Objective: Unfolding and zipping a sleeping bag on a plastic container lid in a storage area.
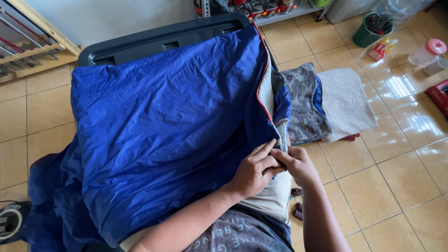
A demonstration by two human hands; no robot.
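The left hand (254,170) and the right hand (298,165) meet at the lower right corner of the blue jacket (158,126), fingers closed together pinching its grey-lined edge. The jacket lies spread over a dark plastic bin (158,37), and folded cloths (326,102) lie on the tiled floor (401,177) just right of it.

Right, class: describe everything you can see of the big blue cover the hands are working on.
The blue cover looks like thin, shiny, wrinkled fabric with red piping along its right edge and pale fleecy lining showing there. It lies spread over a dark plastic table, drooping toward the floor at left. The left hand and right hand pinch its lower right corner.
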